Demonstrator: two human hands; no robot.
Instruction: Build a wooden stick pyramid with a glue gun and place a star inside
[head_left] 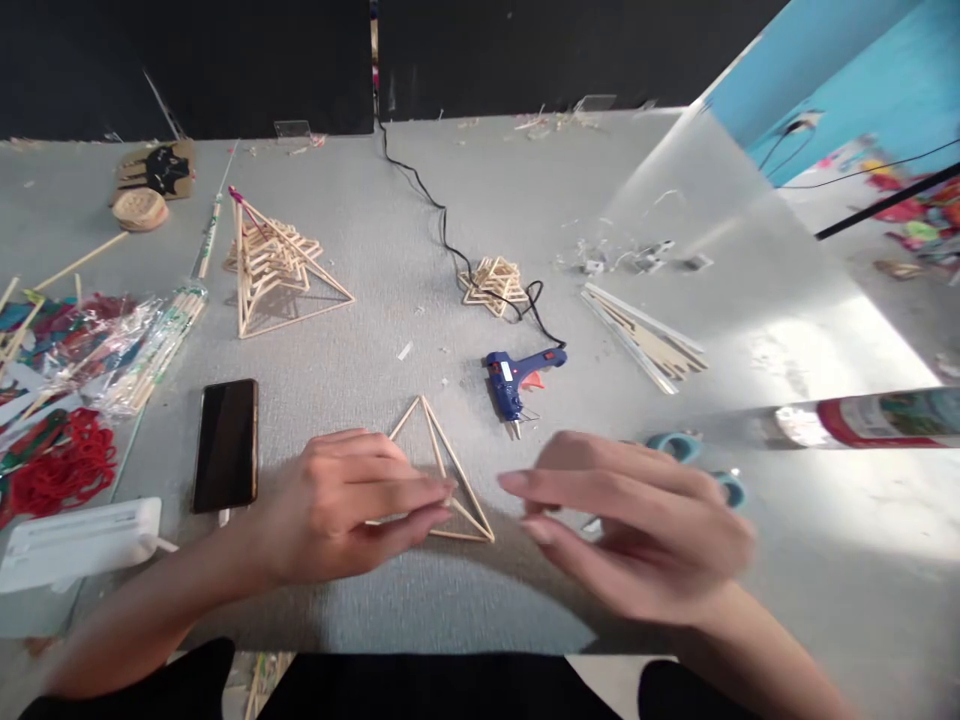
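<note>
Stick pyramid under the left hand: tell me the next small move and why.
Probably bring the right hand in to steady the stick pyramid. The left hand pinches it alone, the right hovers open beside it, and the glue gun lies just behind.

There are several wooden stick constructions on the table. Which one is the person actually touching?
The small plain stick pyramid nearest the person, under the left hand. The taller pyramid and the flat stack sit farther back, untouched.

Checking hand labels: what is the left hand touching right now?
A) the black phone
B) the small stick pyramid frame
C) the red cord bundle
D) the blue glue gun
B: the left hand has its fingers on the small stick pyramid frame, while the glue gun and phone lie apart from it, untouched.
</note>
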